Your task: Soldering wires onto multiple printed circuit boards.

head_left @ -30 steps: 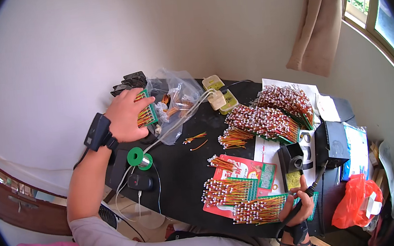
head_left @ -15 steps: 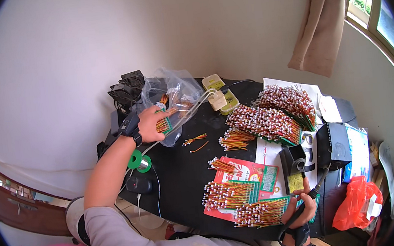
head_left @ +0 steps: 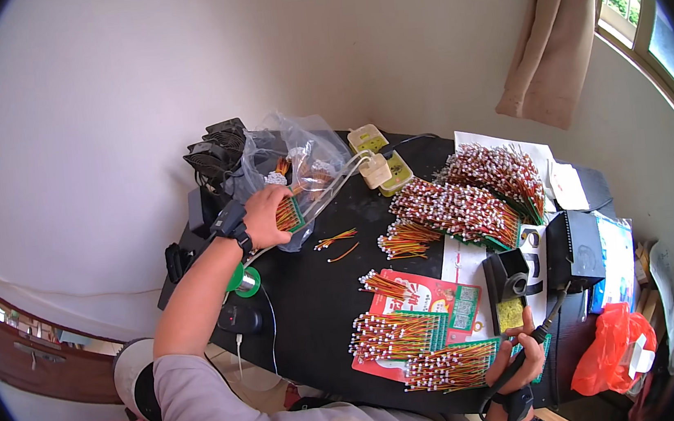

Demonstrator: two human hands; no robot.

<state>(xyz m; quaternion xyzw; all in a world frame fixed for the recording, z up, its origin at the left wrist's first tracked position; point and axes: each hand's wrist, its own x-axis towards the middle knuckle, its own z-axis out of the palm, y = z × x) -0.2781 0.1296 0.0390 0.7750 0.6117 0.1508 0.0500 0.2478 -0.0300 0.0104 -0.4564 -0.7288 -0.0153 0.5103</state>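
Observation:
My left hand [head_left: 266,216] is closed on a small green board full of red and yellow wires [head_left: 288,213], just in front of a clear plastic bag [head_left: 299,161] at the back left of the black table [head_left: 313,295]. My right hand [head_left: 517,356] grips a dark soldering iron handle [head_left: 532,344] at the front right. Its tip is near a row of wired green boards [head_left: 452,365]. More wired boards [head_left: 395,336] lie on a red sheet [head_left: 424,292].
A large heap of wired boards [head_left: 467,201] fills the back right, beside a white power strip [head_left: 377,165]. A black iron stand with a yellow sponge [head_left: 510,295], a black box [head_left: 575,247], a green solder spool [head_left: 244,280], loose wires [head_left: 336,242] and a red bag [head_left: 614,350] are around.
My left hand has come away from the plastic bag toward me and to the right, carrying the wired board. My right hand has stayed at the front right.

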